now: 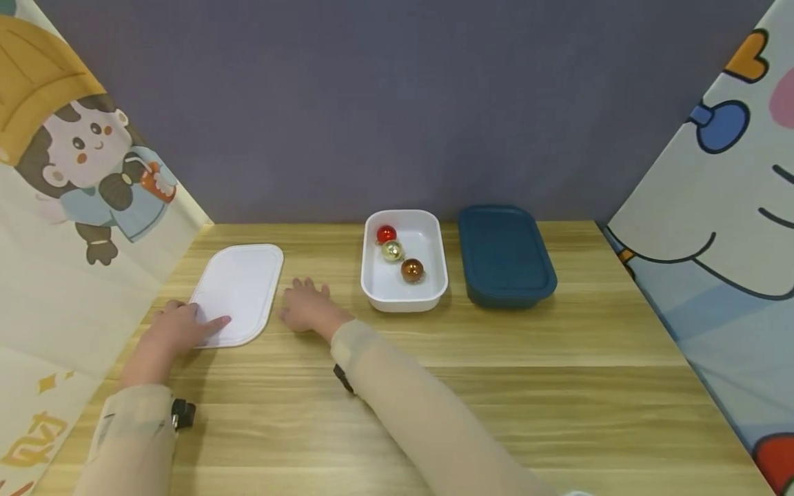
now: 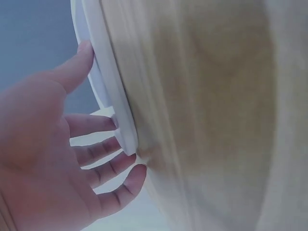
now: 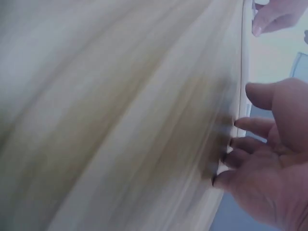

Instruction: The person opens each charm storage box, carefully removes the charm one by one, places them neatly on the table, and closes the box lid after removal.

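A flat white lid [image 1: 238, 293] with rounded corners lies on the wooden table at the left. My left hand [image 1: 180, 325] is at its near left corner. In the left wrist view the thumb reaches the edge of the lid [image 2: 107, 62], and the spread fingers [image 2: 98, 151] touch around its corner. On the lid's other side, my right hand [image 1: 310, 308] rests with loosely bent fingers spread, tips down on the table. The right wrist view shows nothing between this hand's thumb and fingers [image 3: 252, 126].
Right of the right hand stands an open white container [image 1: 434, 258] holding a red bauble [image 1: 386, 235], a gold bauble [image 1: 392, 251] and a brown bauble [image 1: 412, 270]. Farther right is a dark teal lidded container [image 1: 509, 255]. A grey panel [image 1: 397, 110] closes off the back.
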A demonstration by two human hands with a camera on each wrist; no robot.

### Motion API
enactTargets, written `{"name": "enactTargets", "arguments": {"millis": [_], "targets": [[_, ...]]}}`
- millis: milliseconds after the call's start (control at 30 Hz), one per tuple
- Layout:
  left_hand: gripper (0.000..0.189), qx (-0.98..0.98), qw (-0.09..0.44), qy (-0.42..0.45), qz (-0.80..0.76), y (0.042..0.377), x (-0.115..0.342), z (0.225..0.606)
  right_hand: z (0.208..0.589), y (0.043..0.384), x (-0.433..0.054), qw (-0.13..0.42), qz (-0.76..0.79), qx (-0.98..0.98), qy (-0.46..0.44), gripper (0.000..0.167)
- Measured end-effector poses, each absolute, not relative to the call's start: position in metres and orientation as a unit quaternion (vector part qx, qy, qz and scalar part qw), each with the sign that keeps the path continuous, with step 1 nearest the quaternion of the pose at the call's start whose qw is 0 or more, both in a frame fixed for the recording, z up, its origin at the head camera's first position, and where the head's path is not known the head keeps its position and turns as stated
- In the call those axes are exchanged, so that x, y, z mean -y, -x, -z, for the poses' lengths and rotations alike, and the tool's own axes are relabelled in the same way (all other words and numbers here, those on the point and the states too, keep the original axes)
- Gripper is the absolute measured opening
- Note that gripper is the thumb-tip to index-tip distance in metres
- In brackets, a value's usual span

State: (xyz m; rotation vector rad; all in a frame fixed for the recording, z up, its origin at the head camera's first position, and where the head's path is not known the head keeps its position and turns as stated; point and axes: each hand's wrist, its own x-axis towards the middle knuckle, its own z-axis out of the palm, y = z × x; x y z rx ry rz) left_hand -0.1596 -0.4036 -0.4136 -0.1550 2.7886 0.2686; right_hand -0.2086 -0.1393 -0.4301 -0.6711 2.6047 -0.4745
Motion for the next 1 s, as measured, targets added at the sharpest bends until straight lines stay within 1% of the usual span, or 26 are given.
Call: {"name": "enactTargets", "arguments": {"millis": [100,233,300,367,533,700,800,867,1000], "targets": [[0.11,-0.978,0.176,0.058,-0.095,0.162,0.402,0.411,0.431,0.208,0.129,0.207,0.163,-0.932,0.249,0.059],[0.109,-0.974,0.191,0.073,-0.101,0.163,0.394,0.403,0.428,0.198,0.119,0.214,0.158,-0.934,0.238,0.063],[0.11,-0.973,0.192,0.078,-0.1,0.163,0.386,0.397,0.425,0.19,0.115,0.225,0.159,-0.934,0.226,0.066],[0.107,-0.975,0.185,0.08,-0.097,0.163,0.374,0.392,0.422,0.181,0.111,0.222,0.157,-0.937,0.221,0.066],[0.098,-0.983,0.144,0.053,-0.103,0.163,0.33,0.384,0.423,0.159,0.097,0.209,0.137,-0.944,0.216,0.066],[0.093,-0.981,0.128,0.021,-0.146,0.16,0.28,0.376,0.424,0.139,0.079,0.206,0.128,-0.944,0.223,0.07],[0.09,-0.978,0.122,0.002,-0.167,0.157,0.253,0.374,0.42,0.13,0.061,0.223,0.139,-0.935,0.239,0.07],[0.087,-0.977,0.114,-0.009,-0.18,0.156,0.236,0.374,0.416,0.126,0.046,0.25,0.164,-0.922,0.248,0.07],[0.079,-0.973,0.094,-0.034,-0.207,0.154,0.202,0.376,0.412,0.124,0.01,0.282,0.229,-0.889,0.28,0.068]]}}
